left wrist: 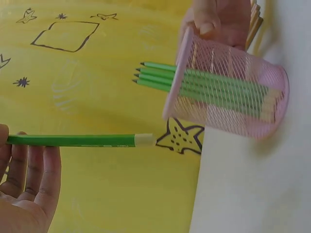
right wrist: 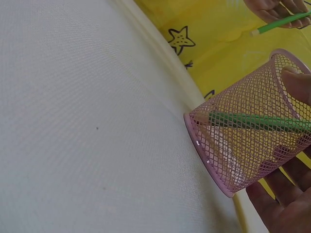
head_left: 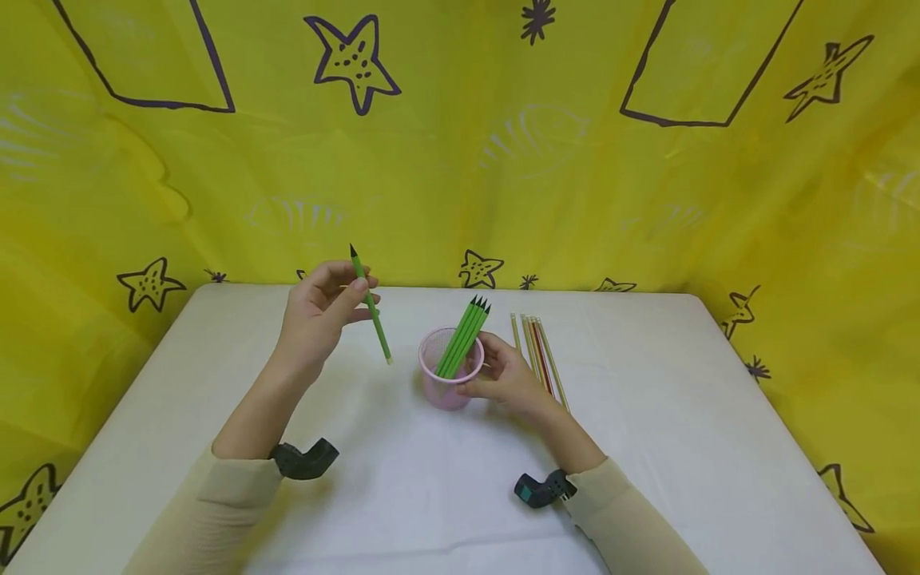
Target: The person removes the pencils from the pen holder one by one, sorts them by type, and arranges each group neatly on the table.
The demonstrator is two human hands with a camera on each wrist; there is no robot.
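My left hand [head_left: 319,315] pinches a green pencil [head_left: 372,307] between thumb and fingers, its dark point up and its pale end slanting down towards the cup. The pink mesh pencil cup [head_left: 449,397] stands on the table, left of my right hand [head_left: 509,378], which grips its side with the thumb near the rim. Inside the cup lean several green pencils [head_left: 463,339], dark points up, seen through the mesh in the left wrist view. In the right wrist view the fingers [right wrist: 286,187] curve around the cup's far side.
Several yellowish and red pencils [head_left: 541,355] lie on the white table [head_left: 647,415], just right of my right hand and partly behind it. A yellow curtain [head_left: 431,184] with drawn stars hangs at the table's back edge.
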